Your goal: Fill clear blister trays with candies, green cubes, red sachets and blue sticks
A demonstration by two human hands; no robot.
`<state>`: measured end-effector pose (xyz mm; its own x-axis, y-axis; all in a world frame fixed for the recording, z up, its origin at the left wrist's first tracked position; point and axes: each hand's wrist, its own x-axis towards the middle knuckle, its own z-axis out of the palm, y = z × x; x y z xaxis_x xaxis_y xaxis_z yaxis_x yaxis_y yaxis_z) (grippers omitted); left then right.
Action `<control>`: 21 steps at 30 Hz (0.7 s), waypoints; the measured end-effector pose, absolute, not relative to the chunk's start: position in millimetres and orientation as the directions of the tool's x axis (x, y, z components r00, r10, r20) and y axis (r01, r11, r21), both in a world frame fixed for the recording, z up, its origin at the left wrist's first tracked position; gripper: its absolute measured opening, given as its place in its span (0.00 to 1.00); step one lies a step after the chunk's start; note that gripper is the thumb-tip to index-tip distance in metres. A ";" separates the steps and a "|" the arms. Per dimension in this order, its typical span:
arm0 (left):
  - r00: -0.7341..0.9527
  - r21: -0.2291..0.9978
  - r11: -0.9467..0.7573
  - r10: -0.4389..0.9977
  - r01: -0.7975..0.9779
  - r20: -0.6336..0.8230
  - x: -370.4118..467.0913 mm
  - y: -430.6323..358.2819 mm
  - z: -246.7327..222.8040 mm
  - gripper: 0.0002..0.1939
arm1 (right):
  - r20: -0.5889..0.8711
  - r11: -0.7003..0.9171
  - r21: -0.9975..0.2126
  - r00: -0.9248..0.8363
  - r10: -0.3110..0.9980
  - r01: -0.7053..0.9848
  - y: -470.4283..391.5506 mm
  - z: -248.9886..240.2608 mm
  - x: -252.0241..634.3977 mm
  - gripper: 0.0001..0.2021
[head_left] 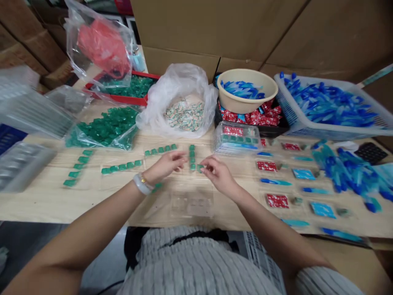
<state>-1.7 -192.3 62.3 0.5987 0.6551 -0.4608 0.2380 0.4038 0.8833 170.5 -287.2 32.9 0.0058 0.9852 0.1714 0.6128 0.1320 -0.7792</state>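
Observation:
My right hand (219, 174) pinches a small green square piece (199, 168) between thumb and fingertips. That piece is beside the lower end of a short upright row of green square pieces (192, 155). My left hand (168, 166) hovers left of this row, fingers loosely bent and apart, with nothing visible in them. Beyond it lies a slanting row of green pieces (161, 150) in a clear tray; another row (122, 167) is further left. Close to my body lies a clear plastic tray (192, 205), with no green pieces visible in it.
Behind are a bag of green pieces (104, 127), a bag of small pale pieces (186, 114), a cream bowl (247, 102) and a white basket (307, 123) of blue pens. Stacked filled trays (235, 139) stand before the bowl. Several trays with red packets (278, 200) lie right.

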 end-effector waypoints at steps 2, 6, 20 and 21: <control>0.490 0.912 0.222 0.786 0.346 -0.377 -18.6 -176.1 62.5 0.21 | 0.121 0.166 -0.668 -0.114 0.986 0.726 -286.9 20.7 165.3 0.06; 0.317 0.820 0.053 0.906 0.570 -0.279 -70.5 -134.4 56.1 0.18 | 0.021 0.228 -0.440 -0.244 0.970 0.869 -284.4 -7.8 152.1 0.10; 0.148 0.299 -0.122 0.987 0.946 -0.065 -122.7 -10.2 31.2 0.18 | 0.147 0.119 -0.726 -0.015 0.989 0.678 -290.9 -4.9 166.3 0.03; 0.143 0.300 -0.119 0.988 0.946 -0.062 -121.6 -9.7 28.6 0.18 | 0.142 0.102 -0.728 0.003 0.990 0.677 -290.8 -4.8 166.9 0.02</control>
<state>-121.6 -9.7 28.6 0.1435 0.9877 -0.0621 0.9465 -0.1186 0.3001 166.9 -290.8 -4.8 0.0025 0.9899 0.1416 0.6774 0.1025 -0.7285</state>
